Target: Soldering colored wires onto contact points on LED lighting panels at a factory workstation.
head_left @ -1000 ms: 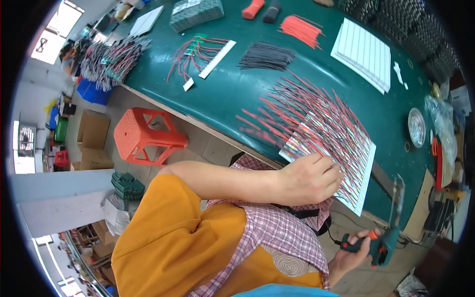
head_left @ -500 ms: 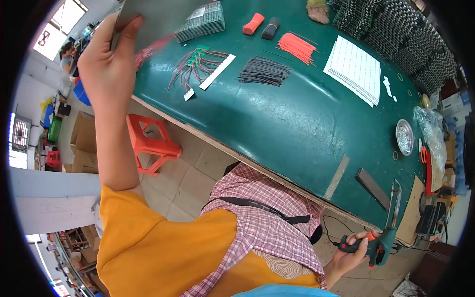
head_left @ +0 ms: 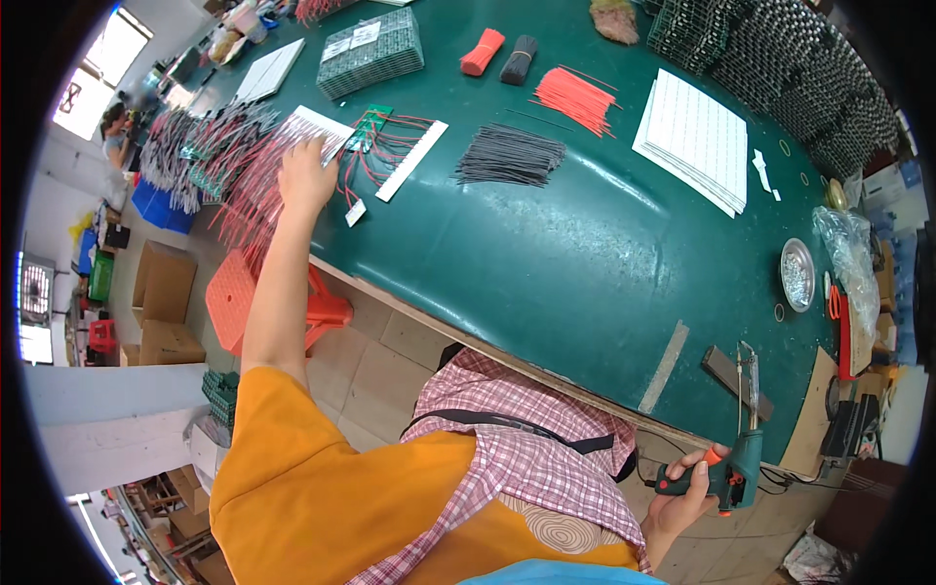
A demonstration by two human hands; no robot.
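My left hand (head_left: 308,177) is at the left of the table, its fingers closed at the near edge of a white panel (head_left: 322,121) among a heap of red wires (head_left: 255,190). The fingertips are partly hidden. Just right of it lies a small green circuit board (head_left: 370,127) with red wires running to a white strip (head_left: 412,162) and a smaller white piece (head_left: 356,213). My right hand (head_left: 687,487), low on the right, is wrapped round the handle of a green soldering gun (head_left: 743,470) with an orange trigger. Its long metal tip points up over the table edge.
Black wires (head_left: 512,154), red wires (head_left: 577,99) and white sheets (head_left: 694,141) lie on the green table (head_left: 546,263). A metal bowl (head_left: 798,275) stands at right, beyond a dark bar (head_left: 736,380). Stacked boards (head_left: 799,78) line the back. A red stool (head_left: 232,302) stands beside the table.
My left hand has come down and right from high at the left, lowering a blurred grey sheet from view; the wire heap now shows. The soldering gun has shifted slightly left and up.
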